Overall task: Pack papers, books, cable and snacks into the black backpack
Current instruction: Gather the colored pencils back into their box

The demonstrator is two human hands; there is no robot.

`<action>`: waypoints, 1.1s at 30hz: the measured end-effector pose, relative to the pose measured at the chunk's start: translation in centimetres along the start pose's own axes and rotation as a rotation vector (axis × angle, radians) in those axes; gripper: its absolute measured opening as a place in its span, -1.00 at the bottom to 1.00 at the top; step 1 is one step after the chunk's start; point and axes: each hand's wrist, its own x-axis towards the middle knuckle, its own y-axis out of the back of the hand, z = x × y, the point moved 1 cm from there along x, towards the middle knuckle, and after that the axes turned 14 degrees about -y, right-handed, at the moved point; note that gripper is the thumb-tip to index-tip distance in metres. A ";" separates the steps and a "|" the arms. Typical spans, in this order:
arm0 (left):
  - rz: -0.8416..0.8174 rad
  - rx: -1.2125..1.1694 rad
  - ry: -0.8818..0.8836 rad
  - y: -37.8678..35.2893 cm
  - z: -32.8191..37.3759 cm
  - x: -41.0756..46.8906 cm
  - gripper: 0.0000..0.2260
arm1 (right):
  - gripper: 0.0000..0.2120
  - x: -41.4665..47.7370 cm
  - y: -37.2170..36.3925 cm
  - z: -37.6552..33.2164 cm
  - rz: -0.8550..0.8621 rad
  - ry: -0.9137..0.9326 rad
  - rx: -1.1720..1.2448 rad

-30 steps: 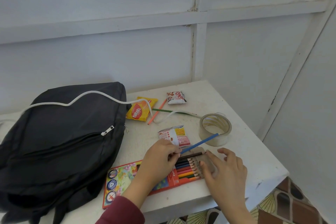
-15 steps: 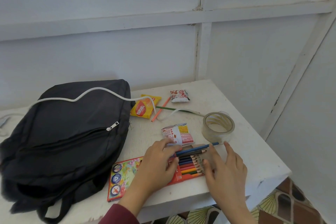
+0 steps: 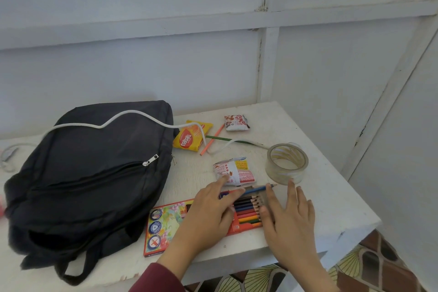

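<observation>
The black backpack (image 3: 90, 173) lies flat on the left of the white table (image 3: 331, 197), with a white cable (image 3: 118, 116) draped across it. Beside it are a yellow snack pack (image 3: 189, 140) and two red-and-white snack packs, one at the back (image 3: 237, 122) and one nearer (image 3: 233, 170). An open box of coloured pencils (image 3: 166, 223) sits at the front edge. My left hand (image 3: 211, 211) rests on the box, fingers fairly straight over a blue pencil (image 3: 258, 189) at the top of the row. My right hand (image 3: 291, 218) lies flat with spread fingers at the box's open end.
A roll of clear tape (image 3: 286, 163) stands just beyond my right hand. An orange pencil (image 3: 212, 140) and a green pencil (image 3: 218, 138) lie loose near the yellow pack. Walls close off the back and right, and the table drops off at the front right.
The blue pencil has come down from a raised tilt to lie nearly flat on the pencil row. My left fingers have straightened over it. The right hand stayed at the box end.
</observation>
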 end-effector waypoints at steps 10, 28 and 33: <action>0.023 -0.034 0.021 -0.1 0.0 0.0 -0.63 | -0.32 -0.4 0.8 -0.4 -0.082 0.071 0.078; 0.085 -0.073 0.018 -0.2 0.0 0.1 -0.58 | -0.55 0.0 0.6 -0.5 0.080 0.190 -0.042; 0.097 -0.096 0.022 0.4 -0.8 1.0 -0.58 | -0.69 1.9 2.1 -1.0 0.081 0.232 0.128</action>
